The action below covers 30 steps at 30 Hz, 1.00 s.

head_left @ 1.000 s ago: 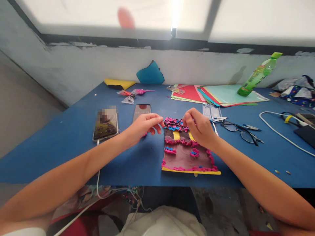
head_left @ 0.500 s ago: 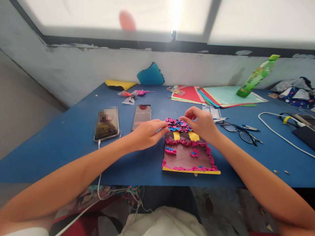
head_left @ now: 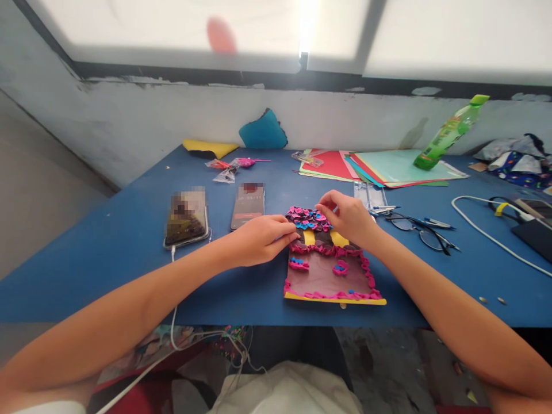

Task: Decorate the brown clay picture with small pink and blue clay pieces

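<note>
A decorated brown craft panel lies on the blue table, with wavy pink trim, yellow strips and a yellow front edge. Pink and blue clay-like flowers crowd its far part. At the panel's left edge, my left hand has its fingers closed in a pinch, the tips by the dark band under the flowers. Over the far right of the flowers, my right hand is pinched, thumb against forefinger. Whatever either pinch holds is too small or hidden to make out.
Left of the panel lie a phone with a timer and a second phone on a white cable. To the right are glasses and pens. Coloured sheets lie behind, under a tilted green bottle.
My left hand has slid slightly down and toward me along the panel's left edge. My right hand has shifted only a little. The panel stays in place.
</note>
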Available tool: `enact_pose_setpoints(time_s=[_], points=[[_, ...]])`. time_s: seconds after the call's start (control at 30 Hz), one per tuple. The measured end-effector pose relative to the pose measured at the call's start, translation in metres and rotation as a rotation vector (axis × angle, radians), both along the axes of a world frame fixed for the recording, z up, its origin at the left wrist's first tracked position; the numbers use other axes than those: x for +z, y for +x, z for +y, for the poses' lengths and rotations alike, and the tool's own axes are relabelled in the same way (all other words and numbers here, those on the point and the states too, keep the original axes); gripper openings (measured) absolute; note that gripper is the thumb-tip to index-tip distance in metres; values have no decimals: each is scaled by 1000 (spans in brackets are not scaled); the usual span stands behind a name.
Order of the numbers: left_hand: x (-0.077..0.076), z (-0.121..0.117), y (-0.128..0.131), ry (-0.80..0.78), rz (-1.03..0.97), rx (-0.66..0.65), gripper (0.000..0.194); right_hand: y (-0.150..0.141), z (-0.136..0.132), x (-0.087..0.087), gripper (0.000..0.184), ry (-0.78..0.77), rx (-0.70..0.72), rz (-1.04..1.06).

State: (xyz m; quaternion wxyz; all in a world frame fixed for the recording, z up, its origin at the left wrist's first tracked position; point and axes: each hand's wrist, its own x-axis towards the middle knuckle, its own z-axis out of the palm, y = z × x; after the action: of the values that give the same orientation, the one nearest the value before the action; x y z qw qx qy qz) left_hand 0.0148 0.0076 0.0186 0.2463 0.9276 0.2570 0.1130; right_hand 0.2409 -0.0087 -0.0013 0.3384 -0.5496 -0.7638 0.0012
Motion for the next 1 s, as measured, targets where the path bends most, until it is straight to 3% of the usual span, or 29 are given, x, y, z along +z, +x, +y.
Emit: enact_pose_setpoints(time_s=[0.3, 0.7, 1.0], points=[[0, -1, -1, 110, 61, 11, 31, -1, -2, 2, 14, 76, 23, 4], [-3, 1, -4, 291, 42, -43, 32, 2, 1, 0, 15, 230, 170, -73], [-5, 3, -4, 356, 39, -50, 34, 0, 0, -1, 17, 240, 225, -74]])
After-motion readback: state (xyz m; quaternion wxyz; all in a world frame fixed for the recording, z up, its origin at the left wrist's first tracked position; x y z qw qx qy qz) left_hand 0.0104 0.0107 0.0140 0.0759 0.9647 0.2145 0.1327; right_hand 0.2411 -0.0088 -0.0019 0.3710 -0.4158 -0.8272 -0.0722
